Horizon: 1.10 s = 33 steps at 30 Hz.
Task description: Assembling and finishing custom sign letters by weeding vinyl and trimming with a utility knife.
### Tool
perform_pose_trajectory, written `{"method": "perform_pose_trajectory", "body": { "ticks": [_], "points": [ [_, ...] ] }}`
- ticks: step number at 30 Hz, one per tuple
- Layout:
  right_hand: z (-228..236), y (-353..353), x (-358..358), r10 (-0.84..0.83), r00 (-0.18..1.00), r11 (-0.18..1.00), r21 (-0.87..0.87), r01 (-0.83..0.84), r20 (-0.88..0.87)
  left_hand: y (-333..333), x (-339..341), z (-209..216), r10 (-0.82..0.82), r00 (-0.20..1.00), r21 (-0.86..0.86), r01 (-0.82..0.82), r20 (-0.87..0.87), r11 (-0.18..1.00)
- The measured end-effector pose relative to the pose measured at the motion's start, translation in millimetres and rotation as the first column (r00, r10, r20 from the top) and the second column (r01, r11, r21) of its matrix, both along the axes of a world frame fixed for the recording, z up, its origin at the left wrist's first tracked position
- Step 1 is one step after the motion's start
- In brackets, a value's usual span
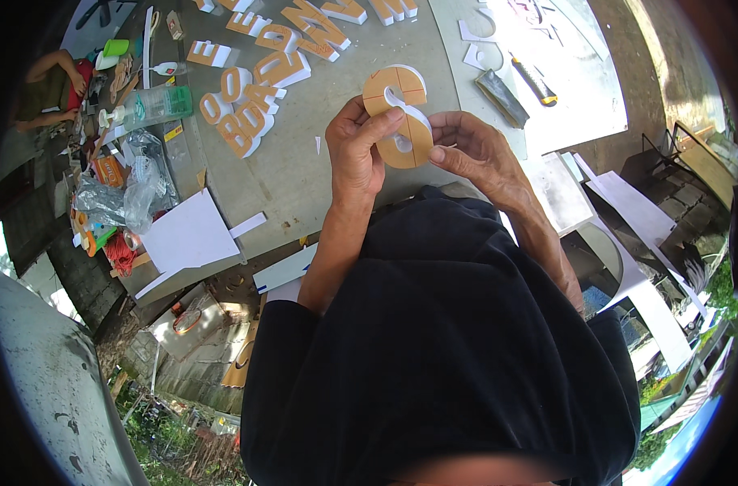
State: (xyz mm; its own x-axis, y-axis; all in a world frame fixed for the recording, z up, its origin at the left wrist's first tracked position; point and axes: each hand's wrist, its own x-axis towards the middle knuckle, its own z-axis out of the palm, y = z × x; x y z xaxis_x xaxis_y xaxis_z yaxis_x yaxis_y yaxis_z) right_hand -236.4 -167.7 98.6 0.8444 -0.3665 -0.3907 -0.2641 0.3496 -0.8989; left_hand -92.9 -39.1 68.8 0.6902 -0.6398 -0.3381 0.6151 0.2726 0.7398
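Observation:
A thick S-shaped cut-out letter (418, 130), tan-faced with thin red lines and white sides, is held above the near edge of the grey table (304, 182). My left hand (361, 146) grips it from the left, thumb across the face near the middle and fingers mostly hidden behind. On its lower right side, my right hand (476, 152) is closed against the edge, with the thumb close to the tan face. Farther up the table lie several similar cut-out letters (259, 121). A dark flat block (501, 98) and a yellow-and-black utility knife (535, 81) lie beyond my right hand.
At the left are a green-tinted pump bottle (160, 105), clear plastic bags (142, 190) and a white sheet (191, 232). Another person's arm (53, 69) shows at the far left. White offcuts (480, 32) lie on a bright board at right; more panels (632, 202) lean beyond it.

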Motion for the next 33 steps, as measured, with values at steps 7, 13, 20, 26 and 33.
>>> {"method": "perform_pose_trajectory", "body": {
  "ticks": [7, 13, 20, 26, 33],
  "points": [
    [-9, 9, 19, -0.053, 0.996, 0.997, -0.066, 0.049, -0.066, 2, 6, -9, 0.020, 1.000, 0.049, -0.020, 0.005, 0.999],
    [-33, -10, 26, -0.072, 0.995, 0.993, 0.086, 0.078, -0.069, -24, 16, -15, -0.011, 0.999, 0.190, 0.019, -0.044, 0.982],
    [-44, -40, 25, -0.055, 0.995, 0.980, 0.187, 0.070, -0.087, -50, 11, -11, -0.014, 0.998, 0.308, 0.030, -0.053, 0.951],
    [-49, -59, 26, -0.047, 0.997, 0.965, 0.255, 0.061, -0.062, -64, 15, -18, 0.020, 0.999, 0.323, -0.006, -0.040, 0.946],
    [-47, -67, 28, -0.026, 0.999, 0.971, 0.236, 0.031, -0.026, -66, 15, -16, 0.030, 0.999, 0.291, -0.020, -0.029, 0.957]
  ]
}}
